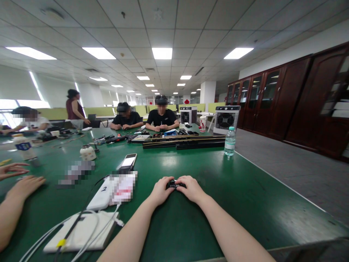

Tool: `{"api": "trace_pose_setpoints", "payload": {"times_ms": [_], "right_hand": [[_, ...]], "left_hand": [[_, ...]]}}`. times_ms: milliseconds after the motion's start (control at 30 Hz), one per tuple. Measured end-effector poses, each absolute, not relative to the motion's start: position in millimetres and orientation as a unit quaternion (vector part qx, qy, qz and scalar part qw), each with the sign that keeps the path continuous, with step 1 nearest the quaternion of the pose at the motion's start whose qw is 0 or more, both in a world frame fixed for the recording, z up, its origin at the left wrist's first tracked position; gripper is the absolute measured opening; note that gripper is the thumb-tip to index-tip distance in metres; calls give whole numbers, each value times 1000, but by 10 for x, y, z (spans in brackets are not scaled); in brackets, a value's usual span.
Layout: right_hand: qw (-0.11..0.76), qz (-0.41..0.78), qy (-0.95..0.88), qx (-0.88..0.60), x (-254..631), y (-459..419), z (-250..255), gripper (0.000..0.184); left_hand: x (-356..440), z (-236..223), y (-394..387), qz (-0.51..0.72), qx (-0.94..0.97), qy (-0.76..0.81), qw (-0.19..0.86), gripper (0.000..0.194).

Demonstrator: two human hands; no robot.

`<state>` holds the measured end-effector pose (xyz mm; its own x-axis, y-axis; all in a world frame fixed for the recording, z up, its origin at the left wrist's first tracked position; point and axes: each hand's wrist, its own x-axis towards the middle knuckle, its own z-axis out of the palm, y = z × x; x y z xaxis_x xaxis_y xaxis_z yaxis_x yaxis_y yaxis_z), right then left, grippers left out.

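Low over the green table [234,203], a small black object [172,185] with a few shiny bits sits between my two hands. My left hand [160,190] curls around its left end, fingers closed on it. From the other side my right hand [192,188] grips the right end, its thumb and fingers pressed close together. The fingertips of both hands nearly meet at the far side of the object. Its exact kind is too small and partly covered to make out.
Left of my arms lie a white box [81,233] with cables, a white power bank [100,193] and a phone [128,162]. A water bottle [229,142] stands right, by long black bars [200,145]. A co-worker's hands [25,185] rest at far left.
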<state>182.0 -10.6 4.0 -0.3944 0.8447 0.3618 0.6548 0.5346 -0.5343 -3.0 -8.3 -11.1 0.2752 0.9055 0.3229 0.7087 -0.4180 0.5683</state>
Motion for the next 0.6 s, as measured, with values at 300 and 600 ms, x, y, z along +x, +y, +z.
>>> {"api": "trace_pose_setpoints", "payload": {"times_ms": [300,600], "right_hand": [[312,159,-819,-455,1809,-116,35,23],[316,165,-815,-457,1810,-107,23,22]], "left_hand": [[-30,-94,-89,302,782,521,162,40],[-15,-60,-114,292,782,526,161,40]]}}
